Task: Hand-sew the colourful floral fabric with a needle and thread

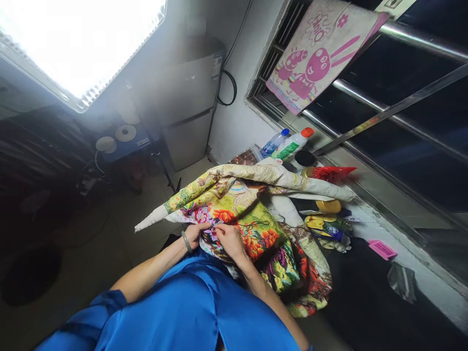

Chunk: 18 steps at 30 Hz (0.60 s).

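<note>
A large cross-stitch cloth [256,239], worked with red, orange and pink flowers on yellow-green, drapes over my lap. Its upper part is rolled into a long white-ended roll [288,176]. My left hand [197,235], with a bangle at the wrist, grips the cloth at its left edge, thumb on top. Close beside it, my right hand [230,240] is pinched, its fingertips at the cloth surface. Whatever sits between those fingertips is too small to make out. Dark loose thread [256,224] lies on the cloth right of my right hand.
Beyond the roll stand a white bottle with an orange cap [292,145], a blue-capped bottle [274,142], a red packet [332,173] and a gold-lidded jar [328,206]. A pink card [382,249] lies right. A bright lamp [80,44] hangs upper left; a fridge [190,87] stands behind.
</note>
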Each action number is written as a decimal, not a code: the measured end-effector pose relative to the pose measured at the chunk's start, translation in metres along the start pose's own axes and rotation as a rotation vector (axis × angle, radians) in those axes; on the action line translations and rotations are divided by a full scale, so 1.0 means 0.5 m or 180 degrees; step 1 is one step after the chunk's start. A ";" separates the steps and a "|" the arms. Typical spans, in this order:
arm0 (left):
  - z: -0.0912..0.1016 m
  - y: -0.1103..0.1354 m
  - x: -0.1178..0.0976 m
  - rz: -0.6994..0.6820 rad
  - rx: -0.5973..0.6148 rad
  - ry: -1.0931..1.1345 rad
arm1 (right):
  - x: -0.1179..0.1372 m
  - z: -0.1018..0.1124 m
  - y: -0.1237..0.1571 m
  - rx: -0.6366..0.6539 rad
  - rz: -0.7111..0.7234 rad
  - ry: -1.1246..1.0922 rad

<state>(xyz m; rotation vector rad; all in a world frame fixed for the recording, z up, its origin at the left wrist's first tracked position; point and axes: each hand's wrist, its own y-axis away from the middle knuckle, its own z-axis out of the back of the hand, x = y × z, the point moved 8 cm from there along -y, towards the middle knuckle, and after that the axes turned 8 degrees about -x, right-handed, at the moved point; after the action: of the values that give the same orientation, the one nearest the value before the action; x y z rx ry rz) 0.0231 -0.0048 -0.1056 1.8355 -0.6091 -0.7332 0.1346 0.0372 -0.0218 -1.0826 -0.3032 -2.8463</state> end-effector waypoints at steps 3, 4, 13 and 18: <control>-0.001 0.002 -0.002 -0.0028 -0.0009 0.0011 | 0.004 -0.002 -0.001 0.0012 0.0050 0.0269; -0.003 0.003 -0.002 -0.0031 0.0000 0.0019 | 0.005 -0.003 -0.002 0.0009 0.0061 0.0314; -0.007 0.008 -0.005 -0.0009 -0.0025 0.0005 | 0.001 0.005 -0.004 -0.0071 0.0121 -0.0149; -0.007 0.004 -0.002 0.0011 -0.0008 -0.0031 | -0.001 0.005 -0.004 -0.0015 0.0038 -0.0242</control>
<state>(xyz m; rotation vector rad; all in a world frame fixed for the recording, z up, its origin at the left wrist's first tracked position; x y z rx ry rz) 0.0248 -0.0028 -0.1026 1.8291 -0.6172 -0.7409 0.1365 0.0396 -0.0206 -1.1915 -0.2944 -2.8013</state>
